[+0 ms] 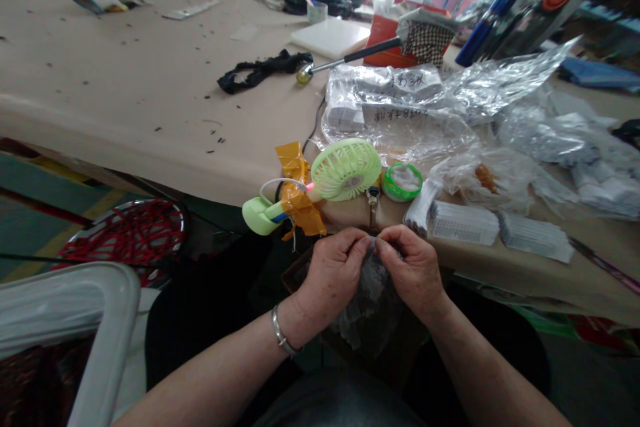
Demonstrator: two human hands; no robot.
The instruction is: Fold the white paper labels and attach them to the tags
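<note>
My left hand [333, 273] and my right hand [413, 267] meet just below the table's front edge, fingers pinched on the top of a small clear plastic bag [367, 307] holding something grey that hangs down over my lap. A silver bracelet circles my left wrist. Just above my hands, a light green handheld fan [345, 170] bound with orange tape lies at the table edge. Beside the fan sits a green roll [403, 181]. Stacks of white labels [465, 221] lie to the right of my right hand.
Crinkled clear plastic bags [450, 100] with white contents cover the right of the beige table [125, 80]. Farther back lie a black fabric strip [260, 70], a telescopic rod, a white block and a red box. A basket of red cord [130, 230] stands lower left, beside a white plastic frame.
</note>
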